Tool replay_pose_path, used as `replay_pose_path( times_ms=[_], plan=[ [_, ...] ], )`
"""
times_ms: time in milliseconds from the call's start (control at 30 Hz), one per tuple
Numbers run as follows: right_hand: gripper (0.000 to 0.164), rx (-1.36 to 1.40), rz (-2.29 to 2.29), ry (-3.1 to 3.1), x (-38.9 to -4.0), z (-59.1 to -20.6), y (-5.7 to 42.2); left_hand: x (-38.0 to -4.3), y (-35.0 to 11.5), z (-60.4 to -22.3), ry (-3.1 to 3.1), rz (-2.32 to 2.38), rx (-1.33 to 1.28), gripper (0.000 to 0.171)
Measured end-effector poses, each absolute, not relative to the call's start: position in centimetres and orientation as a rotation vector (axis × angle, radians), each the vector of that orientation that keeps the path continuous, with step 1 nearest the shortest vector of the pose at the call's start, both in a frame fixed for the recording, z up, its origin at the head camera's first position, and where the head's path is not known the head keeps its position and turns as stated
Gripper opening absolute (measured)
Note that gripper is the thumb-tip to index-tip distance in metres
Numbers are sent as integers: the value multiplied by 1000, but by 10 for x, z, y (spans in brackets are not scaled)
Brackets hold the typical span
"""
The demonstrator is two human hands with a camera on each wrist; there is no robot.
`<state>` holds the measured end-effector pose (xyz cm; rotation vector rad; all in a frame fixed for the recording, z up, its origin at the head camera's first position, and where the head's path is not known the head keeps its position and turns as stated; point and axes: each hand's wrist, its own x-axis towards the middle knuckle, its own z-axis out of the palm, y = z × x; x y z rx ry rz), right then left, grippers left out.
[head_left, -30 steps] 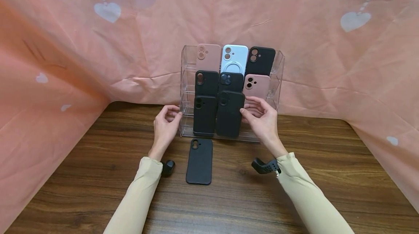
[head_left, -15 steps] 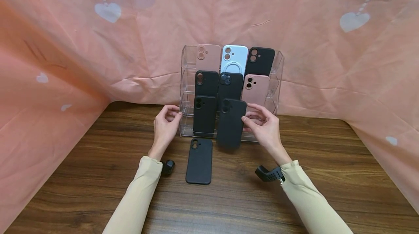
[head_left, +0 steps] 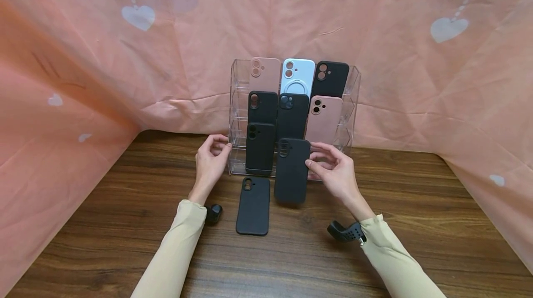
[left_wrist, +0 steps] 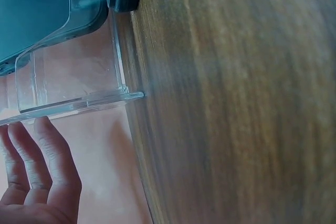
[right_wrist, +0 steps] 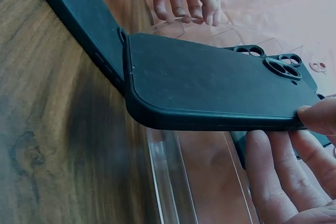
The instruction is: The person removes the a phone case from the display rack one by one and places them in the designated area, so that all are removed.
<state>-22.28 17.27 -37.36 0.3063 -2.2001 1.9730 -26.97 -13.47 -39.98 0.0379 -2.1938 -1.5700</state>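
Note:
My right hand (head_left: 335,170) pinches a black phone case (head_left: 291,170) by its right edge, thumb on the camera-hole side and fingers behind. In the right wrist view the held case (right_wrist: 210,82) tilts in front of the transparent tiered display rack (right_wrist: 176,182). With curled fingers, my left hand (head_left: 211,159) holds the left side edge of the rack (head_left: 238,124); its fingertips meet the side panel in the left wrist view. Another black case (head_left: 253,205) lies flat on the table in front of the rack.
Upright in the rack stand a pink case (head_left: 265,76), a white case with a ring (head_left: 300,76), a black case (head_left: 331,78), a second pink case (head_left: 326,117) and several more black cases. Pink cloth (head_left: 395,103) hangs behind the wooden table (head_left: 416,205).
My right hand has drawn the black phone case down and toward me, away from the rack's lowest tier. The left hand has stayed at the rack's side.

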Motion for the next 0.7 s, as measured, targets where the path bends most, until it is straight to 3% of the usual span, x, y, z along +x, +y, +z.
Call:
replay_pose_path(
  times_ms=[700],
  plan=[
    [49, 330, 1974, -2311, -210, -387, 175, -269, -135, -400, -2202, -1563, 29, 15]
  ],
)
